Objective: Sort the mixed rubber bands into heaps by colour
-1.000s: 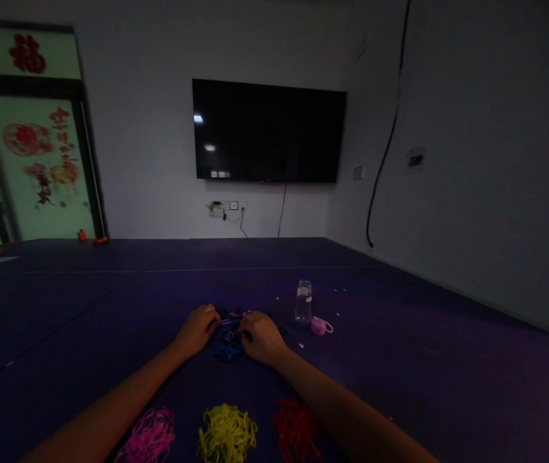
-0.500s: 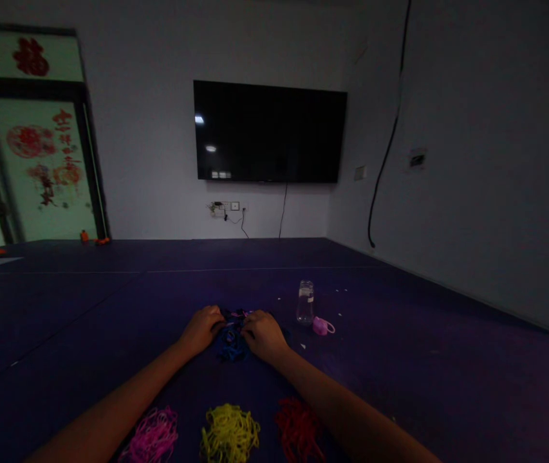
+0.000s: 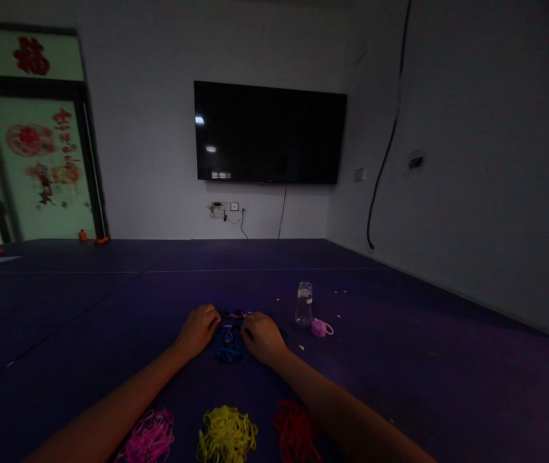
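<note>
A tangled pile of dark blue bands (image 3: 229, 347), with some pink and purple strands along its far side, lies on the purple surface between my hands. At its left edge is my left hand (image 3: 199, 329), palm down with the fingers curled in toward the strands. My right hand (image 3: 262, 335) rests on the pile's right side, fingers bent and closed. The fingertips of both hands are dark or turned away, so what they pinch is hidden. Closer to me sit a pink pile of bands (image 3: 151, 436), a yellow pile (image 3: 227, 434) and a red pile (image 3: 296, 431).
Right of my hands stands a clear bottle (image 3: 304, 304), its pink cap with a loop (image 3: 320, 328) beside it. Small white scraps (image 3: 301, 347) lie about. The purple surface (image 3: 423, 360) reaches the wall, where a television (image 3: 269, 132) hangs. Orange items (image 3: 101, 240) are far left.
My left hand has shifted slightly left, a little away from the blue pile. My right hand stays nearly in place. The view has moved very slightly.
</note>
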A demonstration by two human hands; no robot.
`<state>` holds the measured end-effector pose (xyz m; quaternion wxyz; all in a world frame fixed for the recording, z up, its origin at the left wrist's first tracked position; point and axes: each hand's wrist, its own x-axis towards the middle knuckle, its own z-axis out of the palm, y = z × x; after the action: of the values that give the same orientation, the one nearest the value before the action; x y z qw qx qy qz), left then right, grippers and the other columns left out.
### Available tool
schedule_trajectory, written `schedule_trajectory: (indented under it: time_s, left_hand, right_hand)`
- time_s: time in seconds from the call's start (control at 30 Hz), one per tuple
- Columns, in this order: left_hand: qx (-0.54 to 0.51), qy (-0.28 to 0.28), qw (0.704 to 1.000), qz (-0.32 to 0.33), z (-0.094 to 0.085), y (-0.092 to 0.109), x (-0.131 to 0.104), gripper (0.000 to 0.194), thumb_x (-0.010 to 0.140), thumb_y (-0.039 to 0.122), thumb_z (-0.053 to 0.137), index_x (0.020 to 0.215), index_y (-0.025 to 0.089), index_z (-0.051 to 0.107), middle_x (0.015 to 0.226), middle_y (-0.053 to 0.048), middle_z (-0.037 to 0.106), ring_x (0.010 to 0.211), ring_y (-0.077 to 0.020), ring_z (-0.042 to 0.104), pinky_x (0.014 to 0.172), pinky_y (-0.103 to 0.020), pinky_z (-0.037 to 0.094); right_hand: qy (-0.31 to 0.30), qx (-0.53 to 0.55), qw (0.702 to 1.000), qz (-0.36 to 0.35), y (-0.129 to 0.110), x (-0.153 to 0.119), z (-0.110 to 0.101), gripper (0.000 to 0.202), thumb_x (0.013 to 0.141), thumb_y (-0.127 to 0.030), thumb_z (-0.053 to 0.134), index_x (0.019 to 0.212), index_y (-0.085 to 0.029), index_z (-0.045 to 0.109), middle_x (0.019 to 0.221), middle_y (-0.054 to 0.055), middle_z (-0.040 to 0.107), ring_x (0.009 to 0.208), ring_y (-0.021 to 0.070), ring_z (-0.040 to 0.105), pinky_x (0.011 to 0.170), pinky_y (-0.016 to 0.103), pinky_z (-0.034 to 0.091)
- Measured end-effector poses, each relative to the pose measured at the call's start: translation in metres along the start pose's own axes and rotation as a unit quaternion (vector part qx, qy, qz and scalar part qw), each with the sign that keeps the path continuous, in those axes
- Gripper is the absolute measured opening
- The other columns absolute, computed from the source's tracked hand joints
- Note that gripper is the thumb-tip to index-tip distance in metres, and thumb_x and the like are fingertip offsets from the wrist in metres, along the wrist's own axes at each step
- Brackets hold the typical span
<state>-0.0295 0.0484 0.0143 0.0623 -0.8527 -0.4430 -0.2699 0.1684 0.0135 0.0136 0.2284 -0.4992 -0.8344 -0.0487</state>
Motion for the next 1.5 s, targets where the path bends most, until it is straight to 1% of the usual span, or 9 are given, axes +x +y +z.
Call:
schedule_trajectory:
  time_s: [0.2, 0.37, 0.57, 0.73, 0.87, 1.1, 1.2, 1.3, 1.5]
  left_hand:
    - [-0.047, -0.002, 0.997, 0.06, 0.004, -0.001, 0.003, 0.016, 0.086, 0.016, 0.048, 0.077, 0.018, 0.06, 0.081, -0.005, 0.059, 0.081, -0.0194, 0.054, 0.07, -0.028, 0.04]
    - [-0.051, -0.017, 0.995, 0.079, 0.009, -0.002, 0.007, 0.017, 0.086, 0.017, 0.051, 0.073, 0.017, 0.062, 0.079, -0.005, 0.059, 0.079, -0.019, 0.054, 0.068, -0.028, 0.039]
    - [-0.044, -0.03, 0.996, 0.072, 0.007, 0.0, 0.009, 0.021, 0.086, 0.021, 0.052, 0.069, 0.017, 0.064, 0.076, -0.004, 0.059, 0.078, -0.0188, 0.054, 0.067, -0.027, 0.038]
    - [0.026, -0.055, 0.996, 0.064, 0.002, 0.008, 0.008, 0.023, 0.088, 0.017, 0.048, 0.071, 0.017, 0.064, 0.079, -0.005, 0.059, 0.08, -0.0201, 0.054, 0.069, -0.03, 0.037]
    - [0.085, -0.065, 0.993, 0.055, -0.001, 0.014, 0.008, 0.019, 0.087, 0.015, 0.047, 0.076, 0.018, 0.062, 0.085, -0.006, 0.06, 0.083, -0.022, 0.053, 0.072, -0.033, 0.036]
    - [0.114, -0.074, 0.99, 0.033, -0.002, 0.016, 0.007, 0.017, 0.089, 0.014, 0.044, 0.081, 0.017, 0.059, 0.09, -0.007, 0.059, 0.084, -0.0225, 0.053, 0.071, -0.034, 0.036]
    - [0.095, -0.065, 0.993, 0.026, 0.0, 0.013, 0.006, 0.018, 0.09, 0.014, 0.042, 0.082, 0.017, 0.058, 0.09, -0.007, 0.059, 0.084, -0.0217, 0.053, 0.071, -0.033, 0.037]
    - [0.066, -0.04, 0.996, 0.032, 0.003, 0.009, 0.005, 0.018, 0.091, 0.016, 0.041, 0.083, 0.017, 0.057, 0.09, -0.006, 0.059, 0.084, -0.0208, 0.054, 0.07, -0.032, 0.037]
    - [0.008, 0.029, 0.995, 0.094, 0.003, 0.01, 0.002, 0.02, 0.092, 0.018, 0.039, 0.081, 0.018, 0.055, 0.088, -0.005, 0.058, 0.084, -0.0197, 0.054, 0.071, -0.031, 0.04]
  right_hand:
    - [-0.007, -0.003, 1.0, -0.015, -0.002, 0.001, 0.001, 0.02, 0.083, -0.017, 0.046, 0.088, -0.016, 0.066, 0.093, 0.007, 0.065, 0.094, 0.019, 0.055, 0.081, 0.028, 0.037]
    - [-0.025, -0.015, 0.999, -0.018, -0.002, 0.001, 0.001, 0.022, 0.084, -0.017, 0.045, 0.091, -0.016, 0.066, 0.094, 0.007, 0.065, 0.094, 0.0187, 0.055, 0.081, 0.027, 0.037]
    - [-0.032, -0.012, 0.999, -0.021, -0.003, 0.001, -0.002, 0.024, 0.085, -0.018, 0.043, 0.089, -0.017, 0.066, 0.094, 0.008, 0.065, 0.094, 0.0184, 0.055, 0.081, 0.028, 0.037]
    - [-0.024, -0.003, 0.999, -0.021, -0.002, 0.001, 0.0, 0.023, 0.084, -0.016, 0.044, 0.09, -0.017, 0.066, 0.093, 0.007, 0.065, 0.094, 0.0186, 0.055, 0.082, 0.028, 0.037]
    - [-0.014, 0.005, 0.999, -0.029, 0.0, 0.001, 0.002, 0.023, 0.084, -0.015, 0.044, 0.09, -0.017, 0.066, 0.093, 0.007, 0.065, 0.094, 0.018, 0.055, 0.082, 0.027, 0.038]
    - [-0.015, 0.007, 0.999, -0.036, 0.002, 0.001, 0.003, 0.023, 0.084, -0.017, 0.044, 0.092, -0.018, 0.066, 0.094, 0.007, 0.066, 0.095, 0.0184, 0.055, 0.084, 0.028, 0.038]
    - [-0.019, 0.003, 0.999, -0.03, 0.001, 0.001, 0.003, 0.023, 0.084, -0.016, 0.045, 0.093, -0.018, 0.066, 0.095, 0.007, 0.066, 0.097, 0.0189, 0.055, 0.085, 0.028, 0.038]
    - [-0.003, 0.016, 1.0, -0.018, 0.0, 0.001, 0.002, 0.026, 0.083, -0.015, 0.045, 0.098, -0.019, 0.066, 0.101, 0.007, 0.065, 0.1, 0.0192, 0.055, 0.087, 0.029, 0.038]
    - [0.035, 0.046, 0.997, -0.042, -0.002, -0.001, 0.0, 0.033, 0.086, -0.018, 0.045, 0.117, -0.022, 0.057, 0.112, 0.006, 0.062, 0.103, 0.0187, 0.054, 0.088, 0.029, 0.039]
